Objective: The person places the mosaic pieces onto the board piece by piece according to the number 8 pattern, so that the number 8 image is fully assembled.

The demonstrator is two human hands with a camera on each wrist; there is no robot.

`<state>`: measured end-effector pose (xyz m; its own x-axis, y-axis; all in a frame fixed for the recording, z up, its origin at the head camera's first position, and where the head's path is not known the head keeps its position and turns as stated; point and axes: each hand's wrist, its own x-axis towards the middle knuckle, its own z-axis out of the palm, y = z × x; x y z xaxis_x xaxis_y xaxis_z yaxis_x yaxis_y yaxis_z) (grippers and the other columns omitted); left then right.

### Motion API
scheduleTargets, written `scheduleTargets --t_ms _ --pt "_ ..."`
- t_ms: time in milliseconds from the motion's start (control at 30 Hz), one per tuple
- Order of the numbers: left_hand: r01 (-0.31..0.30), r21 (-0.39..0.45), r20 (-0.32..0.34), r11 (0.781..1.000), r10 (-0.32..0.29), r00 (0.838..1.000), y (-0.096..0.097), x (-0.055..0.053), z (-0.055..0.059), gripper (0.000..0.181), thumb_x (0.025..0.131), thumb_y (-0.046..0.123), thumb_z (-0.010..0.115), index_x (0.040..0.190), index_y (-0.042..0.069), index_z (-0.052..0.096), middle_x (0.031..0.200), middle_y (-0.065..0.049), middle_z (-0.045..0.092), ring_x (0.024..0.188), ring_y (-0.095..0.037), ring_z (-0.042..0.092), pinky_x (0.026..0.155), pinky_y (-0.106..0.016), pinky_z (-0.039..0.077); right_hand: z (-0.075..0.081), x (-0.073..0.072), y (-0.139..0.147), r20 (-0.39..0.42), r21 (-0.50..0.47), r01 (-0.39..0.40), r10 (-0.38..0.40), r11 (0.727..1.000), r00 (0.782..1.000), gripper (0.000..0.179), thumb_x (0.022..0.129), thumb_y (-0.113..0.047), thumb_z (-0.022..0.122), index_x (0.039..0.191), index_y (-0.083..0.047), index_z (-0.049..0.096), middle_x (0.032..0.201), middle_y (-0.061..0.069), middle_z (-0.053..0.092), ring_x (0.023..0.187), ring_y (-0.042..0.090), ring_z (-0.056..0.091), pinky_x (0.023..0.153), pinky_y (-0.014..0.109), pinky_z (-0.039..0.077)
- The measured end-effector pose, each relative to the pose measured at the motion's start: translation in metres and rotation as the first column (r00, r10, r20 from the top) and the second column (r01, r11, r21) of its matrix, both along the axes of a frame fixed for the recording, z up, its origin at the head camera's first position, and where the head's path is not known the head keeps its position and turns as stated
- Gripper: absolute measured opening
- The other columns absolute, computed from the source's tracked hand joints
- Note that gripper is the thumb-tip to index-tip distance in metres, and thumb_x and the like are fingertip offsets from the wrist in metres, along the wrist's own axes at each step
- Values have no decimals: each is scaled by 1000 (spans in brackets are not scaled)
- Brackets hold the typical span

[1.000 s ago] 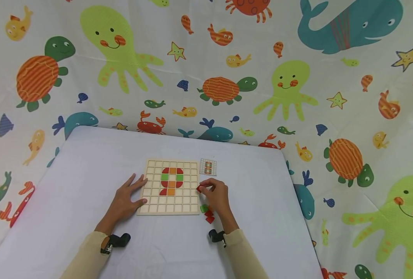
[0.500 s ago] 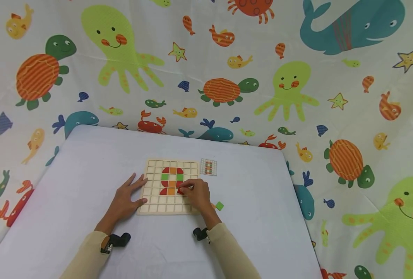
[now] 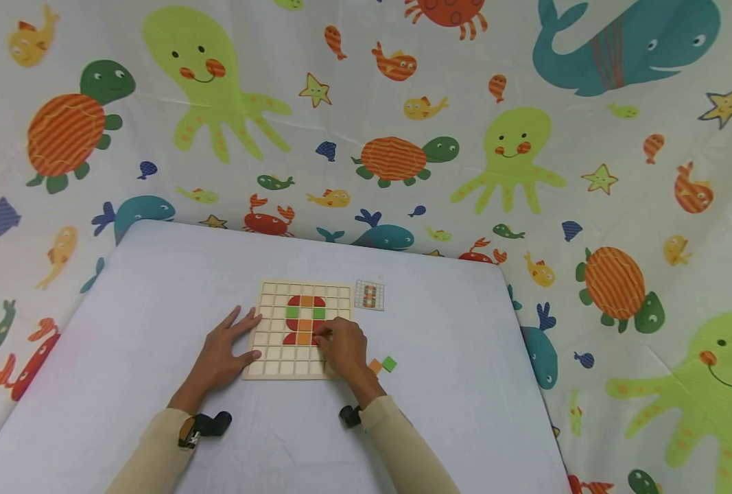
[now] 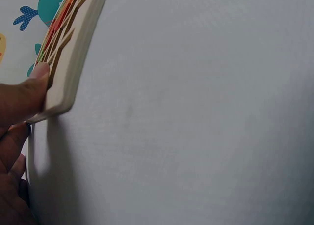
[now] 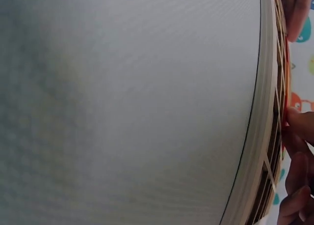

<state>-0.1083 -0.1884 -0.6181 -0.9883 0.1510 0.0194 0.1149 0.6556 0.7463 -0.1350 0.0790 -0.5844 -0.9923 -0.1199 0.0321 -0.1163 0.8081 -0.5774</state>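
Note:
A wooden grid board lies on the white table, with red, orange and green tiles set in its cells. My left hand rests at the board's left edge, fingers spread, the thumb touching the rim near a corner in the left wrist view. The right hand is over the board and pinches a red tile at the cell to the right of the lowest orange tile. Its thumb and fingertip meet at the red piece in the right wrist view; the hand covers cells on the board's right side.
A small pattern card with a coloured grid lies beyond the board's upper right corner. Loose orange and green tiles lie right of the board, beside my right wrist. A patterned curtain hangs behind the table.
My right hand has carried the red tile leftward from the board's right edge to a cell beside the lowest orange tile. The left hand has stayed in place.

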Motion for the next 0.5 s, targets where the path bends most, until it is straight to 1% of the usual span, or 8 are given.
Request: scheduleTargets --t_ms 133,267,400,500 --pt "7 -3 0 1000 -7 1000 0 -1 -1 81 86 14 86 158 9 50 169 -19 39 161 -52 20 122 -79 21 0 1 3 17 9 -4 4 1000 1000 4 91 -23 85 95 -24 84 96 -10 78 98 12 72 80 33 57" --pt "10 -3 -3 1000 -10 1000 1 -1 0 80 86 14 86 158 8 50 169 -20 39 161 -52 21 122 -80 21 -2 1 5 42 9 2 -2 1000 999 8 91 -18 84 96 -24 85 98 -10 77 100 13 72 80 33 57" --pt "10 -1 -4 1000 -10 1000 1 -1 0 80 86 14 86 158 8 50 169 -20 39 161 -52 21 122 -80 22 -2 -1 5 48 -2 6 -6 1000 999 9 90 -16 84 97 -23 85 96 -9 74 98 13 70 80 33 56" --pt "10 -5 -4 1000 -10 1000 0 -1 -1 80 86 14 86 158 8 50 169 -20 39 161 -52 21 122 -79 22 -2 -1 4 63 -12 11 -10 1000 998 9 91 -16 83 97 -23 85 96 -10 74 99 13 69 82 33 56"
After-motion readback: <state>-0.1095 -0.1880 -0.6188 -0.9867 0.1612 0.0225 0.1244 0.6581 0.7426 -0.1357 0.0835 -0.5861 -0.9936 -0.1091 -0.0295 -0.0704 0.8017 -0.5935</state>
